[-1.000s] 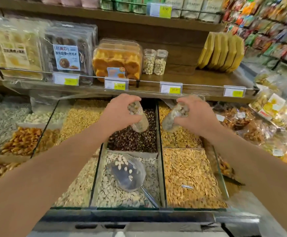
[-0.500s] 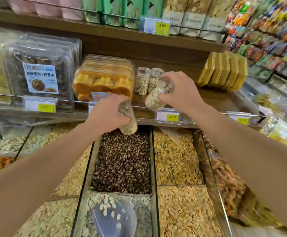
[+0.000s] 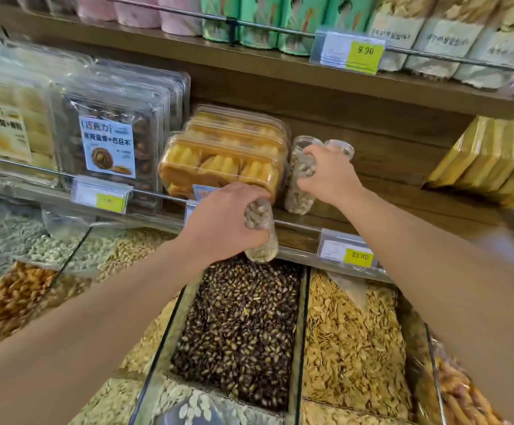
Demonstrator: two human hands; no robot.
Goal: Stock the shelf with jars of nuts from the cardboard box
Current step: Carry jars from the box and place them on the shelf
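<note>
Head view: two jars, one at the shelf

Right hand [image 3: 329, 176] clasps a jar of nuts [image 3: 300, 185] upright on the wooden shelf [image 3: 403, 191], beside the jars already there [image 3: 340, 147]. Left hand [image 3: 228, 222] grips a second jar [image 3: 260, 237], long axis near vertical, hanging below the shelf rail and nearer the person; it must rise and go forward.
</note>
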